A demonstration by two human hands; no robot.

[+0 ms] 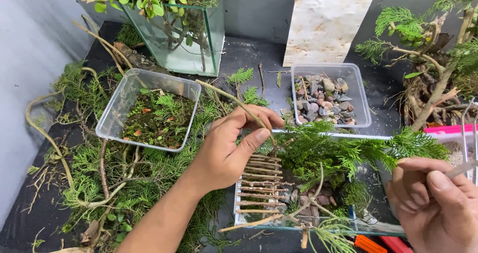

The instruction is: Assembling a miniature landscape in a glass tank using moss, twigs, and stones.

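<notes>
Nearest the lens, the right hand (434, 203) curls its fingers closed around metal tweezers (468, 148), held off the right end of the glass terrarium (318, 223), poised to work inside it. Above the terrarium's left end, over its little twig ladder (256, 188), the left hand (229, 151) pinches a thin twig (234, 101) between thumb and fingertips, steadying a leafy green sprig (343, 151) that spreads across the terrarium. Behind the terrarium sits a tub of pebbles (328, 96); off to its upper left, a tub of moss (149, 108).
</notes>
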